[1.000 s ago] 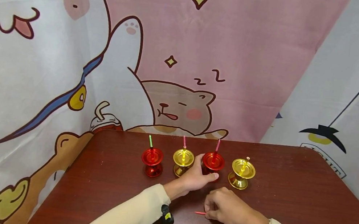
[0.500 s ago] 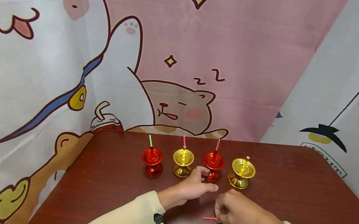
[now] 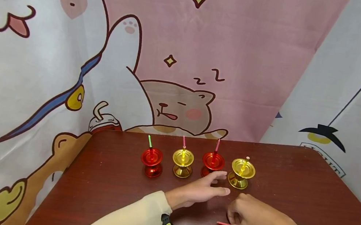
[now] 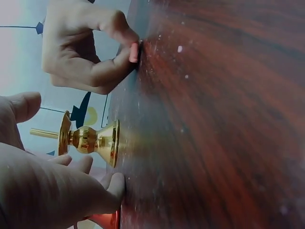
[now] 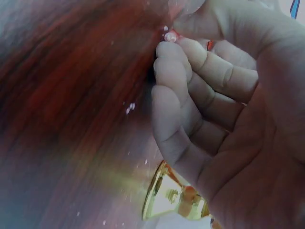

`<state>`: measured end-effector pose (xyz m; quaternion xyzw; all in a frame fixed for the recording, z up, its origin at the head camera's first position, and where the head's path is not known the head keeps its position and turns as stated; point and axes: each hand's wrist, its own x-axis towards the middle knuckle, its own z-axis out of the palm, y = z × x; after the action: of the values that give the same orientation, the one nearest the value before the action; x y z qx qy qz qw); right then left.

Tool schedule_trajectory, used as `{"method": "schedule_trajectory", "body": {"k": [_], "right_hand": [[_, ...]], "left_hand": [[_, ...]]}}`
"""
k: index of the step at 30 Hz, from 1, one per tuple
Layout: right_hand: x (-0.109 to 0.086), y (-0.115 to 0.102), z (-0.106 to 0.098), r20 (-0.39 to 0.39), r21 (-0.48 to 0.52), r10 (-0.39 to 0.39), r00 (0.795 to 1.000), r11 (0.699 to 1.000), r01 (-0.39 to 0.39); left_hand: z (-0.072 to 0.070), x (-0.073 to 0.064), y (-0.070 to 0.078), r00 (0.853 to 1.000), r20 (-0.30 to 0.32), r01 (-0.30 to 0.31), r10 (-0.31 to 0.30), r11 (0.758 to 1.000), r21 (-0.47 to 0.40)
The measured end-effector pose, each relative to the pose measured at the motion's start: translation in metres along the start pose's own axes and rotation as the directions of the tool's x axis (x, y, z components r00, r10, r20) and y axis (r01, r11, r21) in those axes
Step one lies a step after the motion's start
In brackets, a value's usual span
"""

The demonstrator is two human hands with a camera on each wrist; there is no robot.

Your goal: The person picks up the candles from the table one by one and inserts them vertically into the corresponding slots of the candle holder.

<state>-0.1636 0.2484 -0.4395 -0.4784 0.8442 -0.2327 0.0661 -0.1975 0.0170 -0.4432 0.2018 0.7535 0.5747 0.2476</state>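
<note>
My right hand (image 3: 253, 215) pinches a thin pink-red candle (image 3: 223, 224) between thumb and fingers, low over the tabletop. In the left wrist view the candle's end (image 4: 134, 52) shows at those fingertips. My left hand (image 3: 200, 192) reaches toward the gold candle holder (image 3: 240, 173) at the right end of the row, fingers extended and holding nothing. That gold holder has a bare stem standing up from its dish. Just behind the left fingers stands a red holder (image 3: 213, 161) with a pink candle (image 3: 217, 145); its foot is partly hidden.
Farther left stand a gold holder (image 3: 183, 163) with a pink candle and a red holder (image 3: 151, 162) with a green candle (image 3: 150, 141). All are on a dark brown table (image 3: 110, 185). A cartoon-printed cloth (image 3: 245, 60) hangs behind the table. Small pale specks dot the tabletop.
My left hand has let go of the red holder and moved right toward the rightmost gold one. My right hand has shifted right and slightly nearer, still pinching the candle.
</note>
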Motion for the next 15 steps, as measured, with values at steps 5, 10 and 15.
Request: {"method": "schedule_trajectory", "body": {"k": [5, 10, 15], "right_hand": [[-0.005, 0.002, -0.003, -0.018, 0.023, 0.002, 1.0, 1.0, -0.001], [-0.007, 0.004, -0.011, -0.044, 0.062, -0.013, 0.999, 0.998, 0.016], [-0.013, 0.005, -0.023, -0.059, 0.148, -0.008, 0.998, 0.989, 0.017]], "left_hand": [[0.006, 0.008, 0.0, 1.0, -0.021, -0.017, 0.017, 1.0, 0.008], [0.011, 0.014, 0.0, 1.0, -0.021, -0.021, 0.021, 1.0, 0.015], [0.016, 0.021, 0.002, 0.999, -0.015, -0.033, 0.033, 0.999, 0.006]]}}
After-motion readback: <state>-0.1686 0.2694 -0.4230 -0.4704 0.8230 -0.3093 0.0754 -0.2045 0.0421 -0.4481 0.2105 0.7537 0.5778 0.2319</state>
